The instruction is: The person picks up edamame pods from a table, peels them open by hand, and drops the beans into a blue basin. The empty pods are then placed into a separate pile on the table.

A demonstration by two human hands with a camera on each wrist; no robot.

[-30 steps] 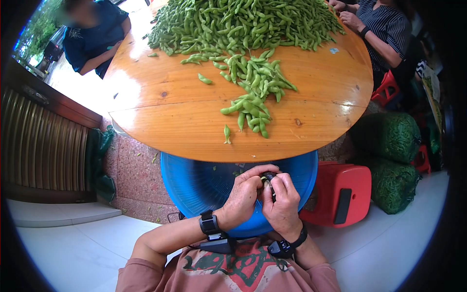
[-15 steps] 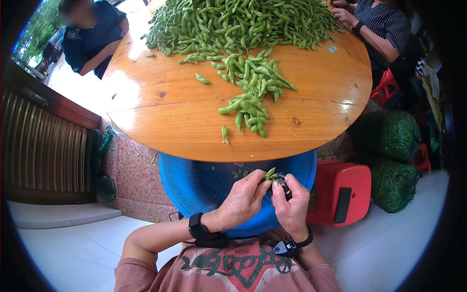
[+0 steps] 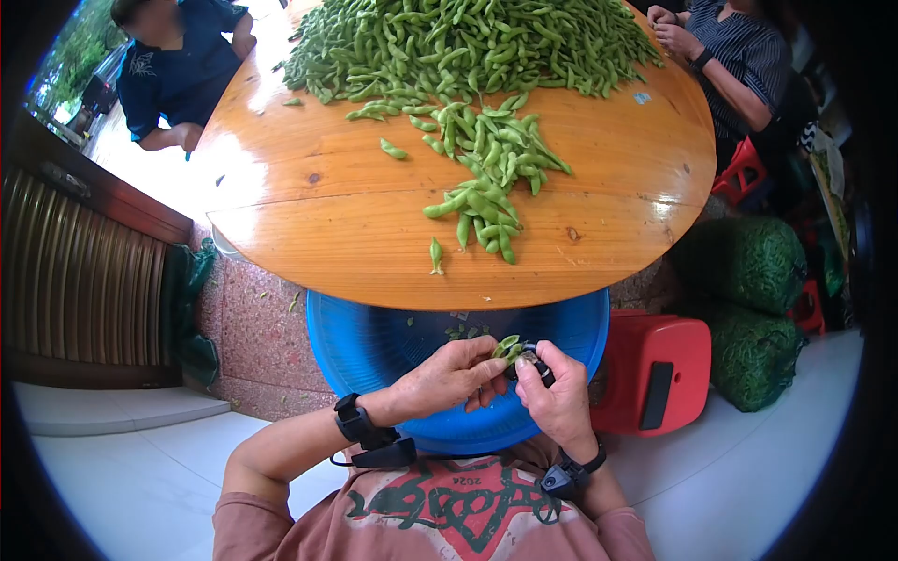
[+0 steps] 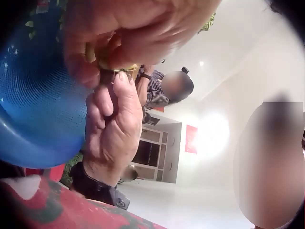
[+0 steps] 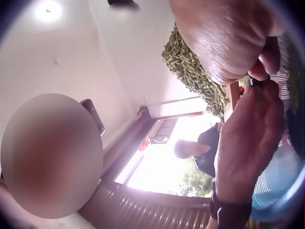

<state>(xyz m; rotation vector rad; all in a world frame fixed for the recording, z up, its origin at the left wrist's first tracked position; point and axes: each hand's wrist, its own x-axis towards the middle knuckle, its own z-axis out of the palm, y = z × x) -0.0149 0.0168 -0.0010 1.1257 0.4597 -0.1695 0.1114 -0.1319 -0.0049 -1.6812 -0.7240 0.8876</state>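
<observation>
Pinching a green soybean pod between thumb and fingers, the left hand presents it to the right hand, which grips a small dark item too hidden to identify. The right thumb lies against that item close beside the pod, probably so that one hand steadies while the other works. The pod looks split, its pale green parts spread apart at the fingertips. Both hands are over the blue basin, presumably so that anything dropped lands inside; a few green scraps lie in it. The basin sits at the near edge of the wooden table, where a loose trail of pods runs down from the big heap – likely to keep them within easy reach. One lone pod lies nearest the edge.

Compared with half a second ago, the held pod has dropped from a raised, pointed pose to a flatter one, nearer the wearer. The left wrist has swung outward, and its lower fingers now show beneath the pod. A second ago, the hands were bunched closely together, hiding most of what they held. The person in dark blue has shifted too – the forearm now slopes down beside the table. The heap and trail look unchanged.
</observation>
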